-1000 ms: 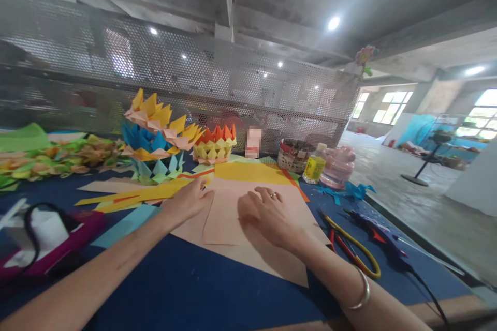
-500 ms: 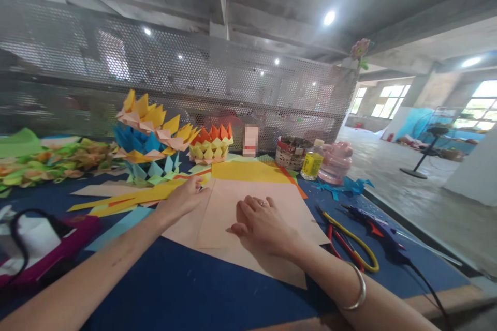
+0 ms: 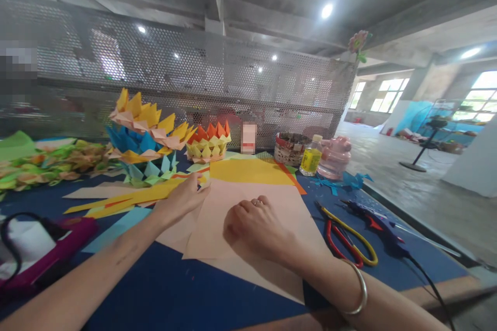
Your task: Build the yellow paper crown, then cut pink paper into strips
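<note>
Peach-coloured paper sheet lies flat on the dark blue surface, directly before the person. Left hand rests at the sheet's far left corner, fingers extended and held together; whether they pinch the edge or merely press on it cannot be told from this angle. Right hand bears down on the middle of the sheet, its fingers close together and slightly curled, grasping nothing; a silver bangle sits at the wrist. Yellow paper sheet lies just beyond. Red-and-yellow-handled scissors and a blue glue gun lie to the right, apart from both hands. Multicoloured folded paper crowns stand at the far left.
</note>
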{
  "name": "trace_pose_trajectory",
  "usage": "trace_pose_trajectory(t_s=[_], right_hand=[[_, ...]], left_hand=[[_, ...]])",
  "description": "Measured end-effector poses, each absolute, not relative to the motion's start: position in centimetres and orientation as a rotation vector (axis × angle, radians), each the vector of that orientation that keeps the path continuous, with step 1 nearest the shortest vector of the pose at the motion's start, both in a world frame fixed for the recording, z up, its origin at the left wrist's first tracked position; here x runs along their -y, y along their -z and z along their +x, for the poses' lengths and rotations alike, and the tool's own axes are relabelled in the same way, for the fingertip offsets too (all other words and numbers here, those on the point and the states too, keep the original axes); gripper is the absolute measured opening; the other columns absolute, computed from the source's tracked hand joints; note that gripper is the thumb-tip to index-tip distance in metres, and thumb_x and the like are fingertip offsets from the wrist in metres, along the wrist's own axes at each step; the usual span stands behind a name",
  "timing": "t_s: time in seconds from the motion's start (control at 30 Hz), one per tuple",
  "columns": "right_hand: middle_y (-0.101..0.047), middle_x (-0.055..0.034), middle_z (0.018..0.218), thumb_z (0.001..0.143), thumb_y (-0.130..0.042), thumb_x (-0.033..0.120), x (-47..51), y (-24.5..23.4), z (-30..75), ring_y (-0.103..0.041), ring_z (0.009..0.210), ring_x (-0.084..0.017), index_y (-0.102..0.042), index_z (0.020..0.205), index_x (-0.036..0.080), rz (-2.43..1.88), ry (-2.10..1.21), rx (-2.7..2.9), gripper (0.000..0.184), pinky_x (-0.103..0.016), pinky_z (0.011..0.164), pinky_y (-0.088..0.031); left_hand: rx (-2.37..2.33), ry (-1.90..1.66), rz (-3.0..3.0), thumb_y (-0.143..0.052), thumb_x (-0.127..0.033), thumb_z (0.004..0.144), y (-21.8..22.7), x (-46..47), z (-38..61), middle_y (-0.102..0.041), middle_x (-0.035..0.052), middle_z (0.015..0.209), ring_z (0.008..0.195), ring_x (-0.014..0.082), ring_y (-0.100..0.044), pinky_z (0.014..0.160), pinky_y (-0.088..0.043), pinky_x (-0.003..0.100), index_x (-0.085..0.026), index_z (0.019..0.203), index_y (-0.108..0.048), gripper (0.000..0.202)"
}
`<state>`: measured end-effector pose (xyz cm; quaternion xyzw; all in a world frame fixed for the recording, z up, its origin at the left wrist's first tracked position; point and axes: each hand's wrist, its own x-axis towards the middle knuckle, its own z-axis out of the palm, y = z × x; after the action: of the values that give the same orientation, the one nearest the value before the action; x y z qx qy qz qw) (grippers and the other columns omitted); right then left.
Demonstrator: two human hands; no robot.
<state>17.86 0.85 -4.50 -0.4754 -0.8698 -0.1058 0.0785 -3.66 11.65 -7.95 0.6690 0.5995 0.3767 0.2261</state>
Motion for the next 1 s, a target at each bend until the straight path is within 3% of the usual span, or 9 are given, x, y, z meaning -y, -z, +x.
trace_pose_trajectory(t_s=[0.1,0.3,0.53,0.83,1.0], right_hand=[[-0.07,-0.0061,0.09,0.094,-0.049,0.024,-0.9,4.1,18.0,-0.062,0.08,-0.021,-0.064,0.088,0.019,-1.359,0.291,2.655,0.017,-0.036,0.077,-0.034],[-0.069,-0.005,0.091,0.093,-0.049,0.024,-0.8,3.7,18.3,-0.06,0.082,-0.02,-0.064,0.09,0.02,-1.355,0.254,2.645,0.016,-0.033,0.074,-0.034],[-0.066,-0.0092,0.089,0.089,-0.047,0.028,-0.7,4.2,17.7,-0.058,0.082,-0.022,-0.064,0.087,0.017,-1.42,0.27,2.572,0.02,-0.035,0.074,-0.036],[-0.065,-0.0088,0.089,0.09,-0.046,0.027,-1.0,4.9,17.9,-0.057,0.084,-0.022,-0.062,0.088,0.017,-1.375,0.28,2.569,0.019,-0.035,0.075,-0.037],[-0.064,-0.0087,0.087,0.089,-0.047,0.027,-1.1,5.0,17.8,-0.057,0.082,-0.022,-0.062,0.086,0.017,-1.38,0.269,2.552,0.018,-0.035,0.074,-0.037]], left_hand=[[-1.619,-1.021,1.75,-0.061,-0.031,0.091,7.6,-11.6,-3.3,-0.06,0.0088,0.12,0.1,0.022,-0.062,0.084,-0.053,0.042,-0.017,0.122,-0.055,0.034],[-1.519,-0.953,1.5,-0.059,-0.031,0.093,5.9,-10.8,-2.2,-0.064,0.0069,0.109,0.088,0.018,-0.065,0.075,-0.056,0.036,-0.015,0.118,-0.057,0.03],[-1.568,-1.015,1.34,-0.061,-0.03,0.092,5.6,-11.0,-2.4,-0.059,0.0087,0.12,0.099,0.0216,-0.062,0.082,-0.054,0.041,-0.016,0.122,-0.055,0.033],[-1.324,-0.903,1.122,-0.059,-0.033,0.093,3.9,-10.2,-2.8,-0.067,0.0063,0.103,0.08,0.0162,-0.067,0.072,-0.057,0.034,-0.015,0.115,-0.059,0.028],[-1.181,-0.795,1.173,-0.073,-0.05,0.073,2.9,-8.7,-2.2,-0.075,0.012,0.086,0.081,0.0295,-0.073,0.073,-0.059,0.037,-0.015,0.092,-0.071,0.04]])
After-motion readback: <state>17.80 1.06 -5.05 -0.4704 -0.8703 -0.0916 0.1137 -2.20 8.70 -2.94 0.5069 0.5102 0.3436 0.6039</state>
